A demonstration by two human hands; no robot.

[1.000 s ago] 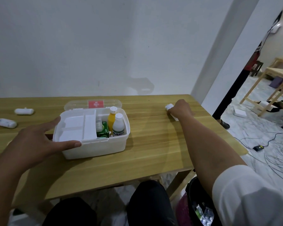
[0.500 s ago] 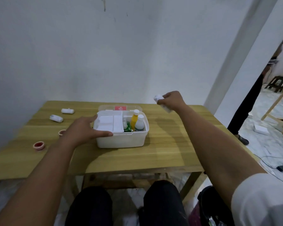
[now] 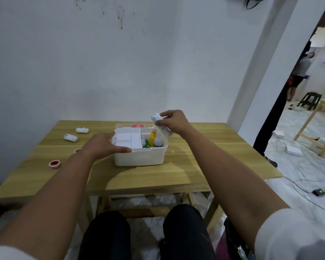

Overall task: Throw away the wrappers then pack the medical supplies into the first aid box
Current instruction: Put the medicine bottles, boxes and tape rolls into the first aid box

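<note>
A white first aid box (image 3: 139, 157) stands open in the middle of the wooden table (image 3: 195, 166). Inside it are a white tray insert, a yellow bottle (image 3: 153, 135), a white bottle (image 3: 158, 141) and a green pack. My left hand (image 3: 101, 145) rests on the box's left rim, thumb along the front edge. Held above the box's right rear corner, my right hand (image 3: 174, 121) grips a white bandage roll (image 3: 160, 124), tilted. Two more bandage rolls (image 3: 82, 130) (image 3: 70, 137) lie at the table's back left. A red-cored tape roll (image 3: 54, 164) lies near the left edge.
The box's clear lid with a red cross (image 3: 138, 126) lies behind the box. A second tape roll (image 3: 77, 151) peeks out beside my left wrist. A dark bin (image 3: 236, 246) stands on the floor at lower right. A person (image 3: 298, 76), stool and cables are beyond the doorway.
My right hand picked the bandage roll up from the table's right side and carried it left, over the box. My left hand stayed on the box rim. The camera tilted up.
</note>
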